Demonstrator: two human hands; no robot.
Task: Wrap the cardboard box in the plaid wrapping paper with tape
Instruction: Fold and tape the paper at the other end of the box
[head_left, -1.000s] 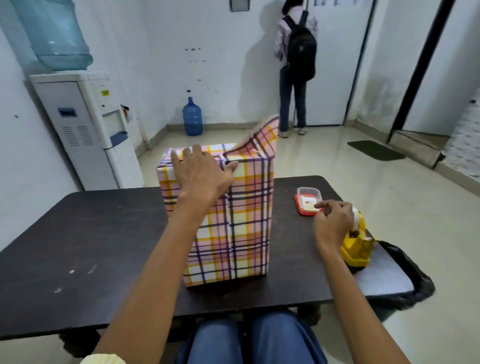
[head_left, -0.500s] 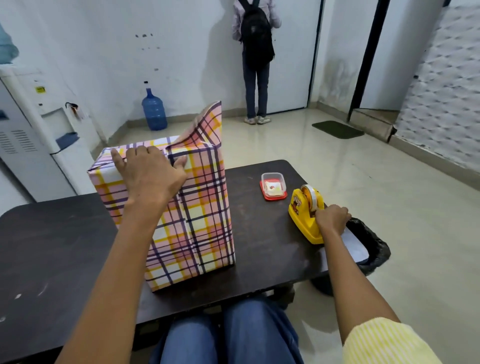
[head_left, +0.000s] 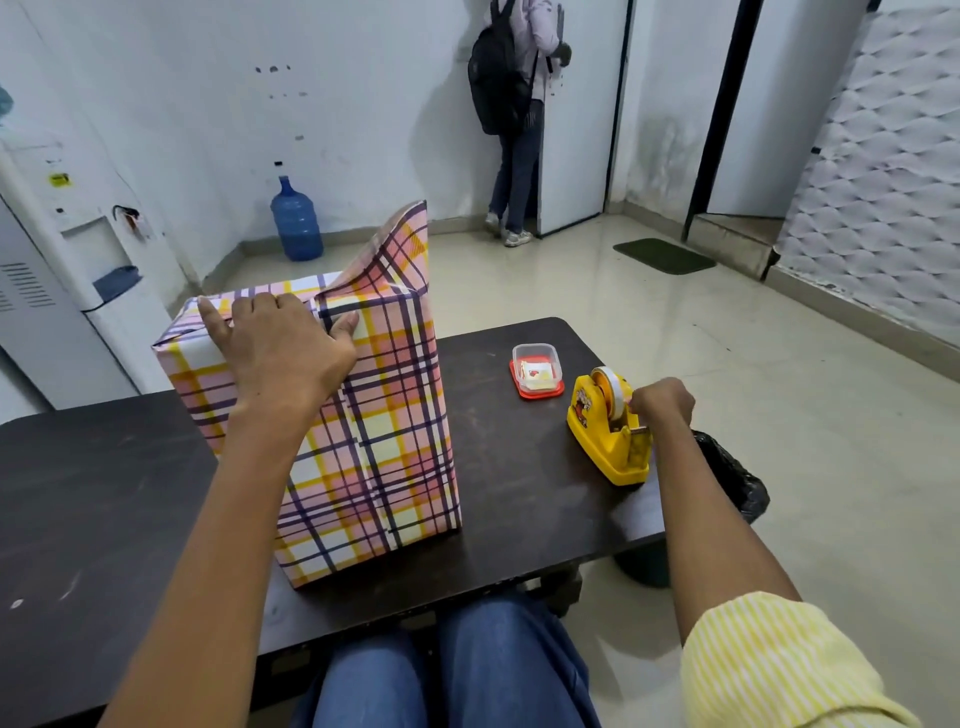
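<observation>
Two hands are recorded at work. The left hand (head_left: 280, 348) is laid palm down over the near top edge of the box (head_left: 363, 457). Its fingers are bent onto the top face and its thumb is stretched to the right, and the plaid wrapping paper (head_left: 395, 374) is pressed flat beneath it. The right hand (head_left: 662, 402) is held against the yellow tape dispenser (head_left: 608, 441), with the fingers curled down between the tape roll (head_left: 612, 387) and the cutter end. Whether tape is pinched cannot be told, as the fingertips are hidden behind the knuckles.

The box is stood upright near the middle of the dark table (head_left: 104, 493) and is covered by the paper on every visible face. One paper flap (head_left: 402, 254) is left standing up at the top right end.

A small clear container with a red base (head_left: 537, 369) is set between the box and the dispenser, apart from both. A black bin bag (head_left: 732, 478) is noted just beyond the table's right edge. A water cooler (head_left: 78, 260), a blue bottle (head_left: 296, 218) and a person with a backpack (head_left: 514, 104) are seen further off.
</observation>
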